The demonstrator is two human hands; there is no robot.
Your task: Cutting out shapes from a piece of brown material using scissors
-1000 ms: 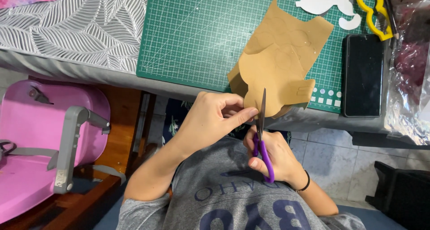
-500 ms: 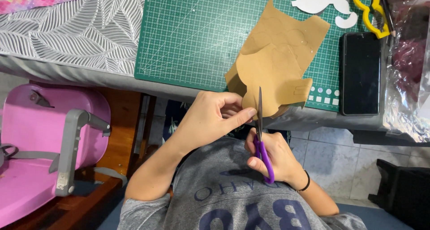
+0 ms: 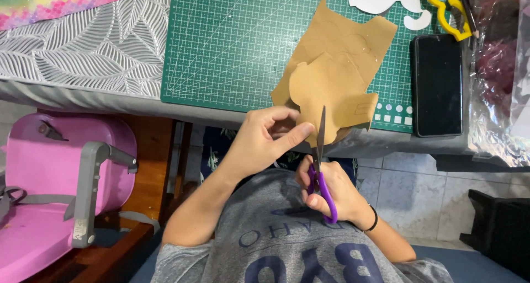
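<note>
Since a second ago the purple-handled scissors [image 3: 321, 167] have crept slightly further into the tan paper cutout [image 3: 331, 90], so the cut advances. Blades point far, long axis near-to-far. The right hand [image 3: 331, 192] grips the handles; the left hand [image 3: 270, 137] pinches the paper's near edge, over the green cutting mat [image 3: 232, 46]
</note>
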